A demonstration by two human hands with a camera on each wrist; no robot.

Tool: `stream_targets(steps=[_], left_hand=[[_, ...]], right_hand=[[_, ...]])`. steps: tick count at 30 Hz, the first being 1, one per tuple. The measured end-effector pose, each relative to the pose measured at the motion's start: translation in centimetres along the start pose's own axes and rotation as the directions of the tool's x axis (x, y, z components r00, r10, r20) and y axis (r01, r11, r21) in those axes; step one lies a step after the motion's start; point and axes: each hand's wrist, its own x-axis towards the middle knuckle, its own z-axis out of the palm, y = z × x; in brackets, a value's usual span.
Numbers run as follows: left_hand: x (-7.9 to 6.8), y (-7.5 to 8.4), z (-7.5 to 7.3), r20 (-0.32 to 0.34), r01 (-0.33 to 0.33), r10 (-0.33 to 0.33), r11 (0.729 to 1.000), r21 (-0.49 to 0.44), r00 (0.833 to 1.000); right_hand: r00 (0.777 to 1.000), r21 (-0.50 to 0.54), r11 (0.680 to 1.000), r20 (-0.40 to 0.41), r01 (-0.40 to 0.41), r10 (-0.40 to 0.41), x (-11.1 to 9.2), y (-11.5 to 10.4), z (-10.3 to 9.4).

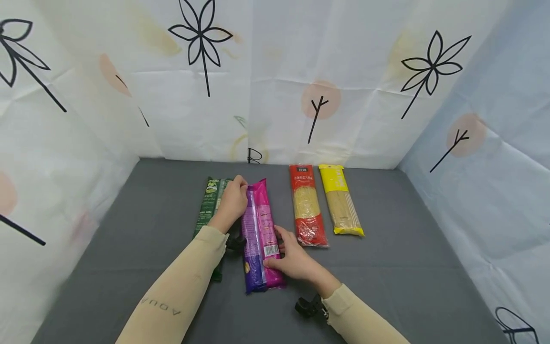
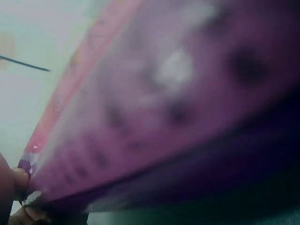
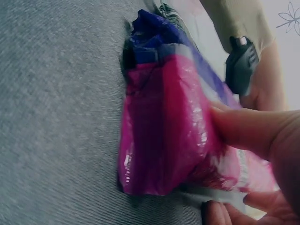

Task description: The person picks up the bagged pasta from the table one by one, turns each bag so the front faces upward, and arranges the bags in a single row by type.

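Note:
A glossy pink and purple packet [image 1: 259, 239] with a barcode lies at the middle of the grey table, its contents hidden. At its far end, my left hand [image 1: 234, 198] pinches the top left corner between thumb and finger; the left wrist view shows that pinch at the packet's tip. My right hand [image 1: 294, 255] grips the near right side of the packet, thumb on the upper face and fingers along the edge. In the right wrist view the thumb [image 3: 248, 129] presses on the pink film. Partly behind my left hand and wrist lies a green packet [image 1: 209, 203].
Right of the pink and purple packet lie a red packet of noodles [image 1: 307, 205] and a yellow packet of noodles [image 1: 341, 200], side by side. Patterned white cloth [image 1: 275, 95] rises behind the grey table [image 1: 386, 267] and along both sides.

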Motion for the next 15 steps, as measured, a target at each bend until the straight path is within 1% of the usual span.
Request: stream_targets(steps=[2,4,7,9,11,13,15], left_hand=[[-0.1,0.3,-0.3,-0.024,-0.021,0.020,0.999,-0.043,1.000],[-0.3,0.7,-0.6,-0.043,-0.041,0.038,0.996,-0.084,0.998],[-0.6,1.1,-1.1,-0.067,-0.067,0.058,0.987,-0.147,0.996],[-0.7,1.2,-1.3,-0.091,-0.084,0.068,0.980,-0.179,0.994],[-0.7,1.3,-1.5,-0.109,-0.094,0.073,0.976,-0.198,0.991],[-0.8,1.2,-1.5,-0.120,-0.095,0.071,0.974,-0.206,0.990],[-0.8,1.1,-1.5,-0.124,-0.095,0.069,0.972,-0.214,0.990]], right_hand=[[1.000,0.063,0.998,-0.026,0.013,-0.011,0.3,0.3,0.0],[0.999,0.144,0.989,-0.040,0.030,-0.024,0.5,0.5,-0.1],[0.999,0.289,0.956,-0.017,0.043,-0.039,0.8,0.7,0.0],[0.999,0.383,0.923,0.019,0.028,-0.039,0.9,0.7,0.1],[0.997,0.471,0.882,0.060,0.014,-0.048,0.9,0.7,0.2],[0.994,0.540,0.842,0.087,0.004,-0.060,0.9,0.6,0.4],[0.992,0.588,0.809,0.097,0.004,-0.075,0.9,0.5,0.5]])
